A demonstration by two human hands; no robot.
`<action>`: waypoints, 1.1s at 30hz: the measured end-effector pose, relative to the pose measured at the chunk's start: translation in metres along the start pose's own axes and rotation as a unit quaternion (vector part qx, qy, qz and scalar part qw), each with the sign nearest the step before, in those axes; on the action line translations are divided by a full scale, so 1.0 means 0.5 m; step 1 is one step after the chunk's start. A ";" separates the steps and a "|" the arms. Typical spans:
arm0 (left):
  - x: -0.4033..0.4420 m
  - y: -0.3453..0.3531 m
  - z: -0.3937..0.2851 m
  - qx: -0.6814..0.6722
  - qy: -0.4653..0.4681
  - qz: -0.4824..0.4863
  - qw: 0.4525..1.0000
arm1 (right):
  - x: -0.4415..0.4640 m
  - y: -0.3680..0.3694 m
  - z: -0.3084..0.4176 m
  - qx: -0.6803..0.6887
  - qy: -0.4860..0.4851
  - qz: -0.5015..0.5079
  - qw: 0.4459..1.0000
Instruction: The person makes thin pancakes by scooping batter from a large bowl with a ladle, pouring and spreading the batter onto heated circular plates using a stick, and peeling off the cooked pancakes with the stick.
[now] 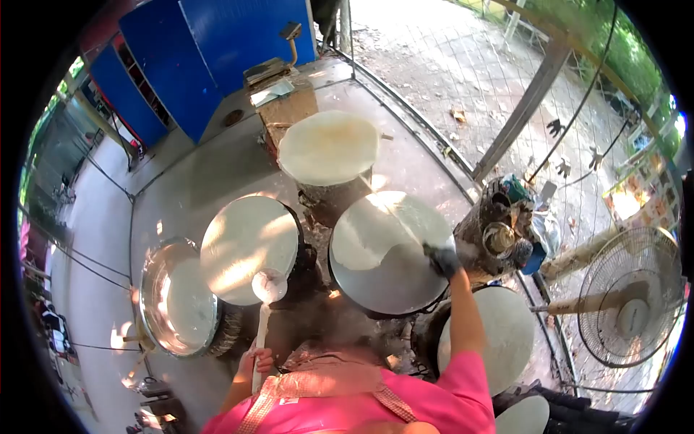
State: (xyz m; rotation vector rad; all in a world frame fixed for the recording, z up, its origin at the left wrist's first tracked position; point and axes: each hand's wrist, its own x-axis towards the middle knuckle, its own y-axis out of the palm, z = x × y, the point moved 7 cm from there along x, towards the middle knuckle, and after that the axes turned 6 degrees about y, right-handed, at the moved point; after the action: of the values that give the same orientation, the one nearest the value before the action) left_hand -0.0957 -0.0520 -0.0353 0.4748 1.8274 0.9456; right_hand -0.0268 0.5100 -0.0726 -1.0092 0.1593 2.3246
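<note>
My left hand (260,359) is closed around the pale handle of a ladle (269,286). The ladle's round bowl lies over the lower right rim of a round griddle (249,242) covered with a pale sheet of batter. My right hand (442,260), in a dark glove, is at the right edge of a second round griddle (369,278). From the glove a long thin stick (394,211) runs up and left over this griddle. A thin white sheet (361,224) covers its upper part, and grey surface shows below. The glove hides its own fingertips.
A wide metal basin (148,311) stands at left. Beyond the griddles, a round pale sheet (329,148) lies on a stump-like stand. At right are another round pale disc (499,336), a log stand with cups (499,235) and a fan (632,311). Wire fence borders the right side.
</note>
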 end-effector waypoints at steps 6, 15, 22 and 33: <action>-0.021 -0.023 0.018 -0.041 -0.046 -0.006 0.998 | -0.029 0.005 -0.020 -0.235 0.076 0.099 0.964; -0.053 -0.068 0.019 -0.012 -0.036 -0.007 0.999 | -0.063 0.020 0.056 -0.074 -0.014 0.017 0.997; -0.112 -0.128 -0.048 0.008 -0.035 -0.101 0.994 | -0.070 -0.048 -0.111 -0.408 0.052 0.029 0.911; -0.124 -0.125 -0.234 0.051 -0.172 0.059 0.982 | -0.503 0.357 -0.482 -0.285 -0.033 -0.401 0.870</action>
State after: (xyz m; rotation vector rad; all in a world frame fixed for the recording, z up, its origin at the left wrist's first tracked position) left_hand -0.1676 -0.1792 -0.0227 0.7677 1.5509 0.7933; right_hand 0.1588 0.1655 -0.0881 -0.9900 -0.8662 1.6225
